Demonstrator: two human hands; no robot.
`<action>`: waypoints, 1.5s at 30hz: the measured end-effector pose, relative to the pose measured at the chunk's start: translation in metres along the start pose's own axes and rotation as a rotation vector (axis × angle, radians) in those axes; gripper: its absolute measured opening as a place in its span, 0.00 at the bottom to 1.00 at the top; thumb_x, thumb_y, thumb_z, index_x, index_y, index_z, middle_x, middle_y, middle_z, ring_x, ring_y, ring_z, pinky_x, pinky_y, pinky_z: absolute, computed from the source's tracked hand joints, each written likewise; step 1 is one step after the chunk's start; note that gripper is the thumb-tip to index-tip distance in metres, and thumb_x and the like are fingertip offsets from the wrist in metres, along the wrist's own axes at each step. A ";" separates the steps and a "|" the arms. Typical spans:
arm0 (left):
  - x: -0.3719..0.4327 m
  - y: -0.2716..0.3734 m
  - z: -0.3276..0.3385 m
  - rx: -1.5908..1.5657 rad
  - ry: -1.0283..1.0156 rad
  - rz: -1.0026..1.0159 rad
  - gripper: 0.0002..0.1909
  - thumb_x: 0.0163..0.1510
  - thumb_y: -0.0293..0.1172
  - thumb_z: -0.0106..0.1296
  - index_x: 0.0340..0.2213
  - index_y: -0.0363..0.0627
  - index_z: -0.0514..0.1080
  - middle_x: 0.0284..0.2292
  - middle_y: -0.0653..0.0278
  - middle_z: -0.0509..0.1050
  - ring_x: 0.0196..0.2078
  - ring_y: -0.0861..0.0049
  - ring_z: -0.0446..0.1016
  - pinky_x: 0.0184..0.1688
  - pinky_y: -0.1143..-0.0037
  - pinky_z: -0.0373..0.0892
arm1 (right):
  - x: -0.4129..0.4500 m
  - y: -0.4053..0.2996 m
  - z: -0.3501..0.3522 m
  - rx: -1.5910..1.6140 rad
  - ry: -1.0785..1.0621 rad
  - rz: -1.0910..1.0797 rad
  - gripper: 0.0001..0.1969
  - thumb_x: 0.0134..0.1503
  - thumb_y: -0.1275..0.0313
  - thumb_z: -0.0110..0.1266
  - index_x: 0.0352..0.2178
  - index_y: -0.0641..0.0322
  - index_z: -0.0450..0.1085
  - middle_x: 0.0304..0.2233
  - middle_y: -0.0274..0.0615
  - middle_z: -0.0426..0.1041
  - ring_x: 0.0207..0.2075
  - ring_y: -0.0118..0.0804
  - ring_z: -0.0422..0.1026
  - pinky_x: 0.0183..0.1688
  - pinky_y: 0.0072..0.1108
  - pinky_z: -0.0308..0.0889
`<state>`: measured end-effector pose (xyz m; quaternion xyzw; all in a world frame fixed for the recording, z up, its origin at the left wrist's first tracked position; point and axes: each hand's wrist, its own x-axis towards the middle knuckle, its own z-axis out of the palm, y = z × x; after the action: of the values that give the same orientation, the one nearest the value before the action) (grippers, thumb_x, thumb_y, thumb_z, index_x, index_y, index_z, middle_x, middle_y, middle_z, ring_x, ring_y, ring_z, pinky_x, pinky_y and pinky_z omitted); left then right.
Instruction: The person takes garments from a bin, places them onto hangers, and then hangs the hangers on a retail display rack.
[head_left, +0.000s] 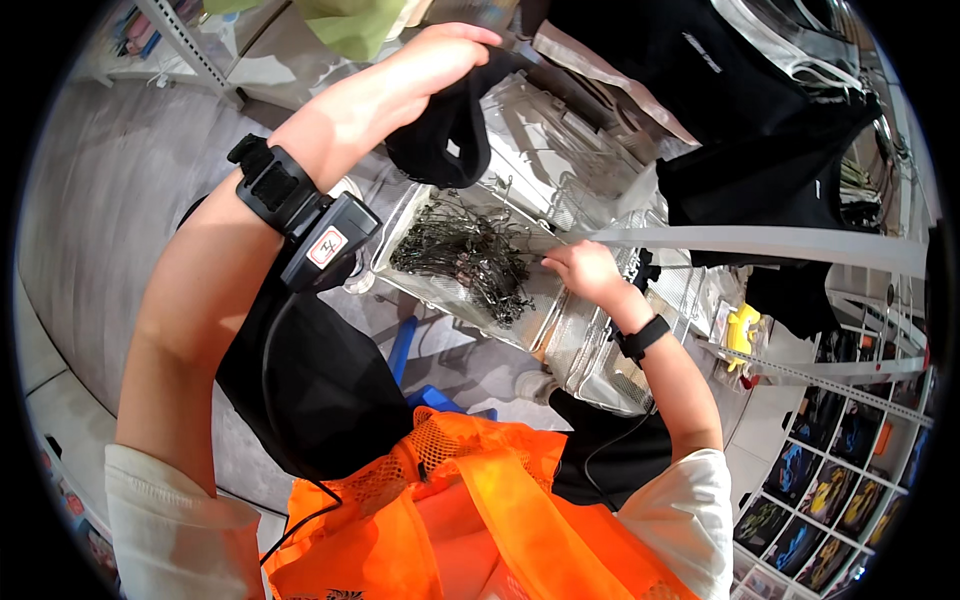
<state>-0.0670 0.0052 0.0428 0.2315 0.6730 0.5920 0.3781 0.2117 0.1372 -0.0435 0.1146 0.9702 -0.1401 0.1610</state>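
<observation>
My left hand (450, 56) is raised at the upper middle, fingers bent around what looks like the top of a black garment (454, 135) that hangs below it; the exact grip is partly hidden. Below the garment stands a wire mesh basket (450, 311) with a tangled heap of dark hooks or hangers (472, 255) in it. My right hand (585, 270) is at the basket's right side, thumb and fingers close together near its rim. Whether a thin thing sits between those fingers cannot be told.
Black garments (750, 184) hang at the upper right beside a pale metal bar (765, 244). More mesh baskets (600, 367) stand right of the heap. A yellow plush toy (741, 336) hangs farther right. A blue frame (435, 397) lies low, near my legs.
</observation>
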 end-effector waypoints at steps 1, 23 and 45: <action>0.001 0.000 -0.001 0.011 -0.008 -0.016 0.16 0.47 0.27 0.42 0.39 0.52 0.69 0.30 0.74 0.67 0.28 0.90 0.59 0.26 0.85 0.53 | 0.001 0.001 0.002 -0.003 0.007 0.009 0.08 0.47 0.67 0.47 0.22 0.58 0.71 0.21 0.48 0.70 0.28 0.47 0.69 0.31 0.29 0.64; -0.015 0.010 0.001 0.704 0.067 0.488 0.16 0.40 0.27 0.54 0.34 0.42 0.67 0.24 0.62 0.70 0.28 0.78 0.67 0.33 0.78 0.64 | -0.065 -0.029 -0.084 1.072 0.926 0.110 0.07 0.52 0.75 0.47 0.26 0.70 0.69 0.26 0.29 0.64 0.26 0.21 0.60 0.33 0.13 0.55; -0.045 0.016 0.059 0.458 0.271 0.684 0.18 0.39 0.26 0.57 0.36 0.44 0.70 0.17 0.70 0.68 0.18 0.88 0.59 0.24 0.86 0.61 | -0.124 -0.018 -0.039 0.858 0.847 0.216 0.07 0.52 0.77 0.44 0.28 0.71 0.69 0.19 0.34 0.65 0.16 0.19 0.63 0.16 0.11 0.59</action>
<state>0.0038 0.0108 0.0679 0.4395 0.7151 0.5436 0.0073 0.3103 0.1108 0.0387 0.3125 0.7900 -0.4433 -0.2858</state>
